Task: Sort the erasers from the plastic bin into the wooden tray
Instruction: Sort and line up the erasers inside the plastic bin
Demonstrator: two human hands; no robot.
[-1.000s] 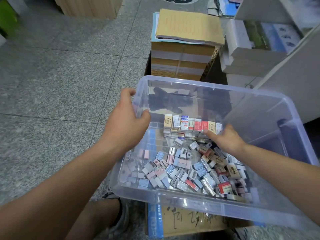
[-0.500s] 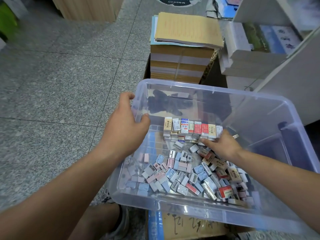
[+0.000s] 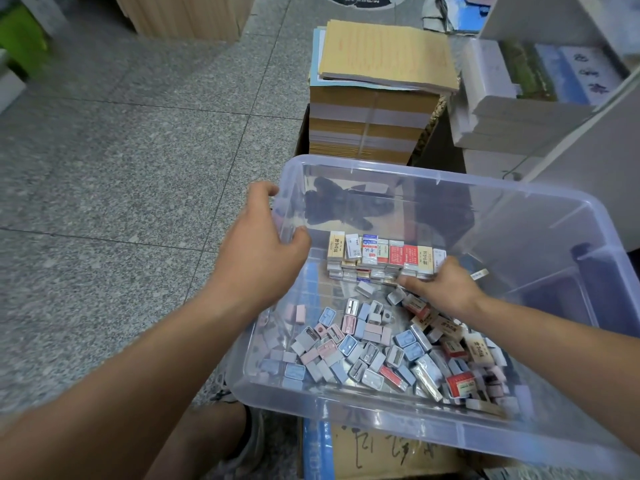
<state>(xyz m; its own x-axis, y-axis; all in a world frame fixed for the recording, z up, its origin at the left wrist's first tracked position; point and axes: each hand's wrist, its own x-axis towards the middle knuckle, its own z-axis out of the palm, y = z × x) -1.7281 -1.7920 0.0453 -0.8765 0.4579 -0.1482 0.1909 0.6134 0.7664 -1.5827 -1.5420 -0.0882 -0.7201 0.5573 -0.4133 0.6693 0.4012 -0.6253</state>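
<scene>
Grey speckled stone floor tiles (image 3: 121,168) with dark seams fill the left. A tall stack of tan paper pads (image 3: 374,126) stands ahead, pale wooden furniture (image 3: 187,15) beyond, white shelving (image 3: 588,161) at right.

The left hand (image 3: 263,244) is clamped over the plastic bin (image 3: 346,407) wall; the right hand (image 3: 443,289) is held palm-down, fingers curled.
</scene>
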